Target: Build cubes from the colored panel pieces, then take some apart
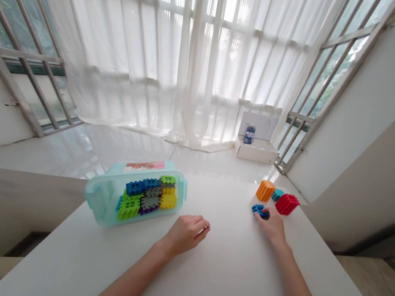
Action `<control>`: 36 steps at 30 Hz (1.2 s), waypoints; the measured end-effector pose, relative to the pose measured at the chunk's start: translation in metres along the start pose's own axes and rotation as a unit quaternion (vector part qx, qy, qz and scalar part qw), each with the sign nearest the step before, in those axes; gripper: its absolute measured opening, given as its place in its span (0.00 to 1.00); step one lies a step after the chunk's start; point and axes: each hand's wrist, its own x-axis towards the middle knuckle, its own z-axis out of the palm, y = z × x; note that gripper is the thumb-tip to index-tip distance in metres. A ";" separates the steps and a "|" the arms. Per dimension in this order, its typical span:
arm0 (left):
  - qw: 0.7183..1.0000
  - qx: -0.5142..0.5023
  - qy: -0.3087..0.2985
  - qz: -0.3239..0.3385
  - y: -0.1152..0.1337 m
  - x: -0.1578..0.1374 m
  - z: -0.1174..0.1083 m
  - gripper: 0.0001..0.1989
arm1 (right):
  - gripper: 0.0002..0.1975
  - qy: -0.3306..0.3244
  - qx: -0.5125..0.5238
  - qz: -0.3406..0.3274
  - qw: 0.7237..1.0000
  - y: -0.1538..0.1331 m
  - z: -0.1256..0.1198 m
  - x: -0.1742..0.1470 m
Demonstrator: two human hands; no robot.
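My right hand [273, 226] is closed at the fingertips on a blue interlocking building block [259, 210] with notched edges, low on the white table. Just beyond it stand a stack of orange blocks [265, 191], a teal block [277, 194] and a stack of red blocks [287, 204]. My left hand [187, 232] rests on the table with its fingers curled in and nothing visible in them. To its left, a translucent aqua plastic bin [105, 211] holds blue, green, grey, yellow and purple blocks.
The white table [222, 277] meets a glossy window ledge [195, 160]. A white open box [256, 152] with a phone [249, 135] leaning in it stands at the back right. Sheer curtains [195, 67] hang behind, with barred windows on both sides.
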 end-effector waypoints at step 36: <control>0.974 -0.180 -0.073 -0.120 -0.016 -0.022 -0.053 0.07 | 0.12 -0.200 0.295 -0.249 0.901 -0.102 0.011 -0.057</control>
